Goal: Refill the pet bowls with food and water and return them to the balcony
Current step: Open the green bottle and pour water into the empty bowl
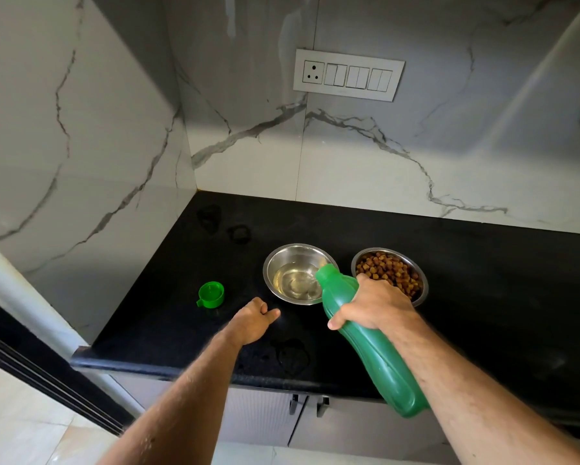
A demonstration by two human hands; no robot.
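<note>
Hands: my right hand [374,305] wraps the green bottle [365,333] near its neck, tipped over the water bowl [293,273]; my left hand [253,318] rests loosely curled on the black table [483,297], holding nothing.
Bowls: frame centre, just beside each other; food bowl [391,275] full of kibble.
Handling: steel bowls stiff, probably slick; water will slosh, so lift by opposite rims, level.
Cap: green cap [210,294] lower left of the bowls.
Hard to see: bottle's water level, stream at the spout.
</note>
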